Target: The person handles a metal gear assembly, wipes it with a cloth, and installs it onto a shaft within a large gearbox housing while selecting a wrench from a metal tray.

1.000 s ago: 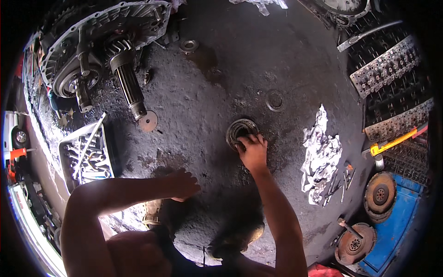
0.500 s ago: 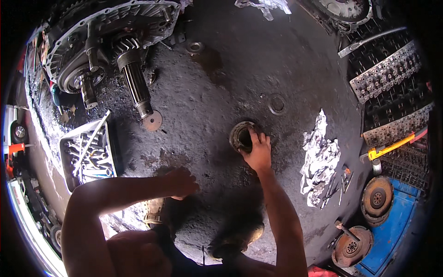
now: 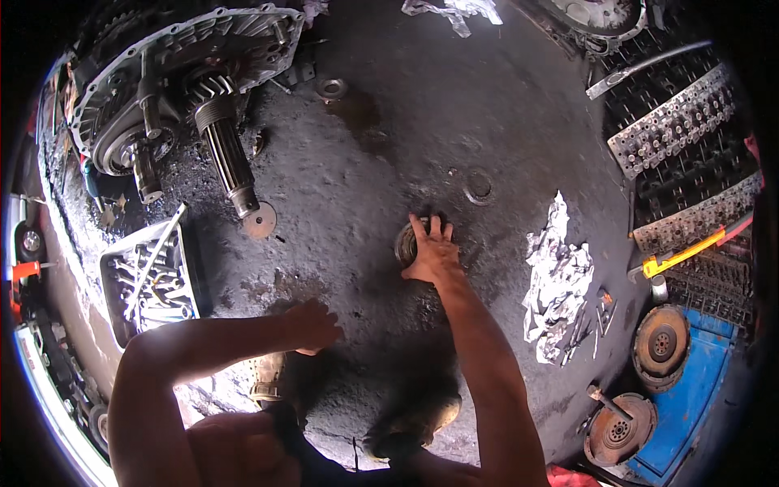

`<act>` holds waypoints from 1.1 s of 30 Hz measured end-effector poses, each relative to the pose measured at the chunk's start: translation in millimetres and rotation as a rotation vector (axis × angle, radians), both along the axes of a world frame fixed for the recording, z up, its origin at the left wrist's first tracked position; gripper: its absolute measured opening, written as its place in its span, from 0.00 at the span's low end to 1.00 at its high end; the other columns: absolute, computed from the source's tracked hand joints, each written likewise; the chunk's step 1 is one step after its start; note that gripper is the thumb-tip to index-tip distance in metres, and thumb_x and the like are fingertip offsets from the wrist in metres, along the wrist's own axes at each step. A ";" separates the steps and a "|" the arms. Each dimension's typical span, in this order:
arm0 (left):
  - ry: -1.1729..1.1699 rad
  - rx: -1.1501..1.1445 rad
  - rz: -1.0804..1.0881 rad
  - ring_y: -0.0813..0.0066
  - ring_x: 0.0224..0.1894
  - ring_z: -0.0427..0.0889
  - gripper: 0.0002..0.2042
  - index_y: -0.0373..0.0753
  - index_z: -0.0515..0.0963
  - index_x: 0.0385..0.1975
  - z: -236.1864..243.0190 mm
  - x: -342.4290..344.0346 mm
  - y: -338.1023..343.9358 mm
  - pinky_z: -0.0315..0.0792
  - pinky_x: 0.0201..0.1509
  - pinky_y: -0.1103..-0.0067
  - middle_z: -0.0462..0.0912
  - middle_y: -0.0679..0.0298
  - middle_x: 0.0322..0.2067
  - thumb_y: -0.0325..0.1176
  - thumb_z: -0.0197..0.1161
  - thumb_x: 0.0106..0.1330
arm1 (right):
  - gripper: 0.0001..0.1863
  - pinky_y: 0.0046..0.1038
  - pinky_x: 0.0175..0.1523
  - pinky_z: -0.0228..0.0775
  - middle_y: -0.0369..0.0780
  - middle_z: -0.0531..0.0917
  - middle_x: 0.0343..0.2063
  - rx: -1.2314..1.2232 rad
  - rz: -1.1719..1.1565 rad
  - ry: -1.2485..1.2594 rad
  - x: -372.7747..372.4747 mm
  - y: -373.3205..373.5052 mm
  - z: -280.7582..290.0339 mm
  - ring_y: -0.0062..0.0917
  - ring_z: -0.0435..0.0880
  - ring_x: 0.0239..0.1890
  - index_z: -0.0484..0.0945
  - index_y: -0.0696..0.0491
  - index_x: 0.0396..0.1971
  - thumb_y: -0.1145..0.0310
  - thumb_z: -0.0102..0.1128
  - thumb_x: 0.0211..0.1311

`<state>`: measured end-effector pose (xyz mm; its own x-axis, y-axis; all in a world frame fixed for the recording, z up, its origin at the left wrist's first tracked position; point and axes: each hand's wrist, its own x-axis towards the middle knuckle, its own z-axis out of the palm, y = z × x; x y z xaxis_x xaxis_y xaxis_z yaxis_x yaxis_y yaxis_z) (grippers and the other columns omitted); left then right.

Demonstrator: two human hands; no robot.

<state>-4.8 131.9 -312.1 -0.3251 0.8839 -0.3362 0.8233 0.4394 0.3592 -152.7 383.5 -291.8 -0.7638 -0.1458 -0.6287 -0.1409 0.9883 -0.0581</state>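
My right hand (image 3: pixel 430 252) spans the top of a dark round metal ring part (image 3: pixel 403 243) on the greasy floor, fingertips over its far edge and thumb at its near side, gripping it. Most of the part is hidden under the hand. My left hand (image 3: pixel 316 325) hangs low over the floor above my boots, fingers loosely bent and slightly apart, holding nothing visible. A thin flat ring (image 3: pixel 478 187) lies beyond the right hand. Crumpled silvery-white sheeting (image 3: pixel 560 276) lies to its right.
A gearbox housing (image 3: pixel 114 77) with a splined shaft (image 3: pixel 223 150) stands at upper left, near a washer (image 3: pixel 261 221). A tray (image 3: pixel 190 276) of wrenches sits left. Along the right lie cylinder heads (image 3: pixel 665 122), rusty flywheels (image 3: pixel 661 345), a blue panel (image 3: pixel 698 381) and a yellow tool (image 3: pixel 682 253).
My right hand has shifted from inside the ring's opening to spread across its top, its fingers reaching further toward the far edge. The left hand stays in about the same place.
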 end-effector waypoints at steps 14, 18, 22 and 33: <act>-0.185 -0.042 0.125 0.61 0.42 0.80 0.13 0.43 0.74 0.41 0.3 -20.7 0.8 0.73 0.44 0.64 0.79 0.61 0.37 0.40 0.59 0.59 | 0.60 0.54 0.57 0.69 0.47 0.58 0.59 -0.025 0.089 0.076 8.0 10.8 9.8 0.54 0.55 0.64 0.54 0.41 0.66 0.57 0.80 0.26; -0.241 -0.095 0.168 0.61 0.45 0.80 0.15 0.42 0.73 0.45 3.5 -37.4 12.4 0.74 0.45 0.63 0.78 0.60 0.38 0.43 0.58 0.62 | 0.60 0.50 0.58 0.70 0.49 0.59 0.58 -0.109 0.031 0.161 9.9 27.4 30.3 0.54 0.57 0.63 0.54 0.42 0.65 0.57 0.80 0.25; -0.224 -0.141 0.105 0.59 0.44 0.80 0.15 0.42 0.72 0.45 2.0 -47.4 14.0 0.75 0.45 0.64 0.78 0.59 0.38 0.42 0.57 0.63 | 0.61 0.46 0.60 0.68 0.49 0.60 0.56 -0.091 0.036 0.174 4.2 34.7 57.1 0.52 0.59 0.61 0.54 0.42 0.65 0.59 0.81 0.23; -0.622 -0.027 0.584 0.59 0.50 0.79 0.15 0.41 0.75 0.46 -11.3 -99.4 44.9 0.72 0.52 0.66 0.81 0.56 0.43 0.39 0.57 0.62 | 0.58 0.49 0.57 0.71 0.47 0.58 0.59 -0.049 0.054 0.091 15.5 9.3 19.3 0.54 0.58 0.63 0.55 0.40 0.65 0.58 0.78 0.27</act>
<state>-104.1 176.9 -323.4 -0.4750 0.6213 -0.6232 0.1186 0.7469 0.6543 -137.2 392.8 -272.5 -0.8076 -0.2169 -0.5484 -0.2004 0.9755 -0.0906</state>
